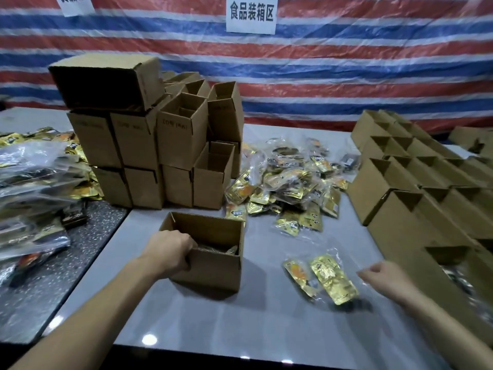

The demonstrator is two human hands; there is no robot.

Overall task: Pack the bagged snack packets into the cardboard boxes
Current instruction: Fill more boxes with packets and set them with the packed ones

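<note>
Head view: the left hand [170,253] grips the near-left rim of the open cardboard box [213,265]. The right hand [386,280], fingers curled, meets the clear edge of the bagged snack packets [329,276] lying beside the box; whether it grips them cannot be told.

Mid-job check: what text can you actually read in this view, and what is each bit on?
"食品装箱区": white paper sign taped on the striped tarp.
Top left, second white sign: cut off by the frame, unreadable.
Dark marks on the stacked cardboard boxes: blurred, unreadable.
Print on the gold snack packets: too small to read.
</note>
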